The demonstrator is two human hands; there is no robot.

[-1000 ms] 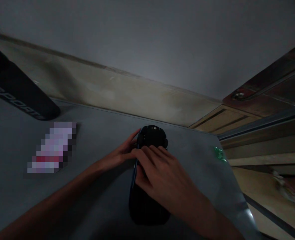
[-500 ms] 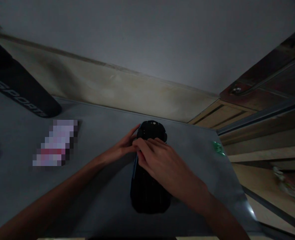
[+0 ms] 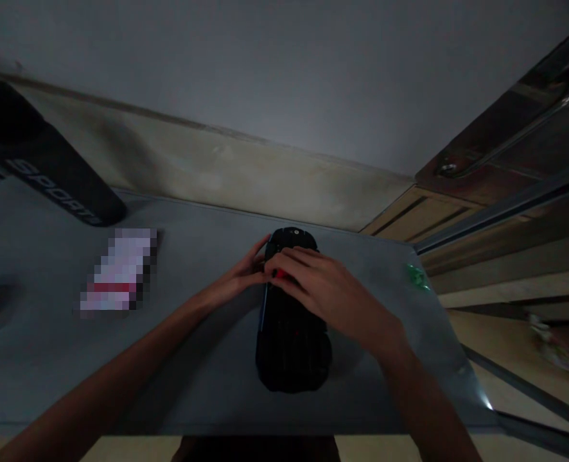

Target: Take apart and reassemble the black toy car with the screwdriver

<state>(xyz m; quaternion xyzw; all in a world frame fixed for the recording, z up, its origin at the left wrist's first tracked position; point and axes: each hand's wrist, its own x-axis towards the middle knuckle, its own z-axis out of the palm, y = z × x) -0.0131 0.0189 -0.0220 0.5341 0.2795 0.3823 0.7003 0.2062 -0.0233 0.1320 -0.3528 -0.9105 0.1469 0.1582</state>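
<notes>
A toy car [image 3: 294,359], dark with blue along its left edge, lies on the grey table with its black underside up. At its left side, my left hand [image 3: 246,273] holds it steady, the index finger along the edge and the thumb near the middle. Over the upper half of the car is my right hand [image 3: 323,285], fingers curled and pinched. Between those fingers shows a small red object with a black end [image 3: 279,274]; most of it is hidden, so its kind is unclear. My right hand covers the middle of the underside.
A pixelated pale item [image 3: 121,269] lies on the table [image 3: 207,385] at left. Behind it leans a dark cylinder marked SPORTS [image 3: 67,173]. A crumpled green wrapper [image 3: 417,276] sits near the right edge. The wall [image 3: 246,167] runs along the back; a metal handle [image 3: 520,138] is at right.
The red object now shows between my right fingers, where it was hidden before. My right hand has shifted slightly upward on the car. The view has moved a little.
</notes>
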